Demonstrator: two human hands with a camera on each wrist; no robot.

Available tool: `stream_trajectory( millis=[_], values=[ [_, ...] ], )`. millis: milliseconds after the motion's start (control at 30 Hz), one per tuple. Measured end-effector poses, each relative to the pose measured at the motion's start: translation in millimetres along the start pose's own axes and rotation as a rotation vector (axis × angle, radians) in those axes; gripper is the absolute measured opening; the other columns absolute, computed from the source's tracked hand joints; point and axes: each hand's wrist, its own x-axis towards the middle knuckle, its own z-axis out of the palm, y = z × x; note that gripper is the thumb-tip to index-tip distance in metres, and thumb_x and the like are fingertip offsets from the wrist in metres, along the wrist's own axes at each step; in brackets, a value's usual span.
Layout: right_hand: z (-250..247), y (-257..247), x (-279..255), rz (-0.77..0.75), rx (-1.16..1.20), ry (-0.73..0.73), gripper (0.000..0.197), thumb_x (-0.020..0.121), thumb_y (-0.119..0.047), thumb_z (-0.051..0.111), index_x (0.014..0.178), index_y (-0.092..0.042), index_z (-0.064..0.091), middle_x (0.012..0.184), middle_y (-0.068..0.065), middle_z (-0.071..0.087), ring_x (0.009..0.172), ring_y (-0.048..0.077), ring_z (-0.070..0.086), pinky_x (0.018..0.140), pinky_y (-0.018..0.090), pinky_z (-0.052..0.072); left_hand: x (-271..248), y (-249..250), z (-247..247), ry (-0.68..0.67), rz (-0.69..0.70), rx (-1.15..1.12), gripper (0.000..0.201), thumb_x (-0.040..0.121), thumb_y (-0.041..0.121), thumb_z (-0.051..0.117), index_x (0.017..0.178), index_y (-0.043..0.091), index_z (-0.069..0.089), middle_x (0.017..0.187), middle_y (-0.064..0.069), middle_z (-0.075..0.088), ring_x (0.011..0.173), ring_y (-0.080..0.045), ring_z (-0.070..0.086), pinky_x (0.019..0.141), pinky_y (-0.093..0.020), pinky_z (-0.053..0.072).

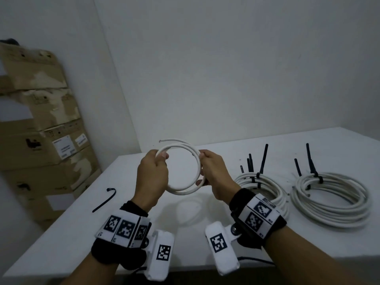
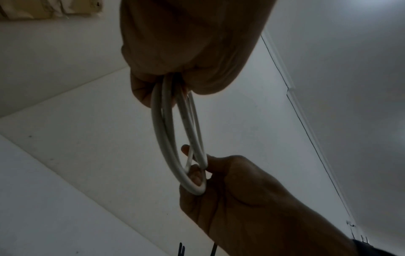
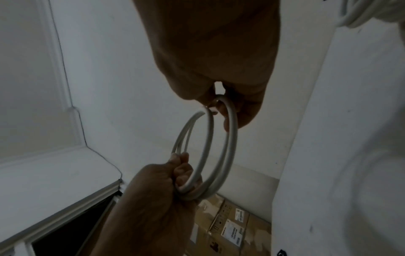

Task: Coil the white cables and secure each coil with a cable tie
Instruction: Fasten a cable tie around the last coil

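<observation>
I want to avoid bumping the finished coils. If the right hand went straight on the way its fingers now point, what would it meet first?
The right hand points left across the small cable coil it grips, so it would probably meet the left hand gripping the opposite side. The tied coils lie behind it, to the right.

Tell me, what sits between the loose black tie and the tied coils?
In the head view, both hands, left hand and right hand, hold a small white coil there.

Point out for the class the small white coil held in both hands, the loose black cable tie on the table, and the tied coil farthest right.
small white coil (image 1: pixel 186 191): head view, its lower arc.
loose black cable tie (image 1: pixel 103 200): head view, mid-strap.
tied coil farthest right (image 1: pixel 333 218): head view, its near strands.
</observation>
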Motion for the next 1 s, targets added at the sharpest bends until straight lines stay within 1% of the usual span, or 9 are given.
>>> stream_trajectory(
  millis=[100, 200, 267, 367, 533, 667, 833, 933, 1000],
  values=[
    [-4.1, -2.5, 2.0, 0.147, 0.084, 0.01, 0.023, 0.089, -0.002, 0.039, 0.089, -0.007, 0.061, 0.063, 0.004, 0.045, 0.051, 0.015, 0.04, 0.039, 0.019, 0.04, -3.6, 1.5, 2.1, -0.005, 0.015, 0.014, 0.023, 0.1, 0.023, 0.041, 0.082, 0.021, 0.056, 0.068, 0.0, 0.051, 0.066, -0.023, 0.048, 0.062, -0.036, 0.04],
    [-8.2, -1.9, 0.5, 0.177, 0.118, -0.099, 0.025, 0.092, -0.01, 0.038, 0.088, -0.004, 0.062, 0.06, 0.005, 0.04, 0.043, 0.013, 0.033, 0.039, 0.019, 0.035, -6.2, 6.2, 2.8, 0.017, 0.064, 0.081, 0.021, 0.101, 0.021, 0.04, 0.091, 0.013, 0.057, 0.068, 0.001, 0.051, 0.067, -0.022, 0.049, 0.061, -0.032, 0.038],
    [-5.0, -0.7, -1.2, 0.138, 0.125, -0.143, 0.048, 0.101, -0.036, 0.03, 0.077, -0.007, 0.059, 0.056, 0.004, 0.039, 0.039, 0.012, 0.03, 0.038, 0.018, 0.031, -5.0, 7.1, 4.0, 0.035, 0.076, 0.173, 0.02, 0.102, 0.019, 0.039, 0.096, 0.009, 0.055, 0.069, 0.002, 0.051, 0.064, -0.016, 0.048, 0.055, -0.025, 0.035],
    [0.9, -0.4, -1.7, -0.03, -0.048, -0.139, 0.073, 0.089, -0.07, 0.018, 0.062, -0.01, 0.05, 0.048, -0.001, 0.04, 0.036, 0.012, 0.035, 0.036, 0.018, 0.032, -3.9, 6.8, 7.5, 0.046, 0.064, 0.242, 0.021, 0.103, 0.02, 0.038, 0.101, 0.006, 0.053, 0.072, 0.002, 0.05, 0.063, -0.01, 0.046, 0.049, -0.014, 0.031],
    [-3.1, 0.8, -1.0, -0.219, -0.12, -0.172, 0.038, 0.092, -0.037, 0.059, 0.061, -0.016, 0.05, 0.052, -0.006, 0.044, 0.036, 0.007, 0.037, 0.034, 0.021, 0.035, -10.2, 10.9, 10.5, 0.073, 0.036, 0.161, 0.025, 0.103, 0.022, 0.039, 0.125, 0.011, 0.039, 0.084, -0.004, 0.055, 0.067, -0.013, 0.052, 0.055, -0.025, 0.038],
    [-1.7, 5.6, 0.9, -0.247, -0.1, -0.139, 0.034, 0.094, -0.033, 0.055, 0.067, -0.014, 0.054, 0.058, -0.002, 0.048, 0.041, 0.01, 0.041, 0.036, 0.022, 0.036, -9.4, 10.5, 10.1, 0.057, 0.05, 0.194, 0.035, 0.104, 0.023, 0.037, 0.138, 0.015, 0.036, 0.093, -0.003, 0.054, 0.073, -0.017, 0.049, 0.06, -0.02, 0.033],
    [4.2, 4.7, -0.4, -0.132, 0.147, -0.127, 0.03, 0.096, -0.04, 0.049, 0.082, -0.016, 0.041, 0.067, -0.001, 0.037, 0.053, 0.01, 0.035, 0.047, 0.023, 0.029, -10.7, 8.2, 12.0, 0.007, 0.07, 0.219, 0.037, 0.103, 0.022, 0.038, 0.14, 0.018, 0.033, 0.07, 0.005, 0.051, 0.058, -0.01, 0.051, 0.043, -0.013, 0.038],
    [6.7, 6.5, 4.2, -0.066, 0.252, 0.06, 0.044, 0.094, -0.06, 0.032, 0.075, -0.02, 0.037, 0.063, -0.005, 0.035, 0.053, 0.009, 0.032, 0.046, 0.02, 0.028, -10.9, 5.5, 12.1, 0.041, 0.066, 0.169, 0.034, 0.103, 0.022, 0.039, 0.137, 0.018, 0.035, 0.069, 0.002, 0.053, 0.058, -0.011, 0.052, 0.043, -0.014, 0.038],
    [4.0, 8.6, 8.1, -0.044, 0.366, 0.186, 0.042, 0.099, -0.051, 0.026, 0.072, -0.021, 0.037, 0.065, -0.005, 0.035, 0.055, 0.01, 0.032, 0.047, 0.02, 0.028, -11.6, 2.4, 11.5, 0.057, 0.074, 0.155, 0.024, 0.103, 0.02, 0.04, 0.125, 0.013, 0.041, 0.069, 0.002, 0.052, 0.061, -0.012, 0.051, 0.046, -0.016, 0.036]
  ],
)
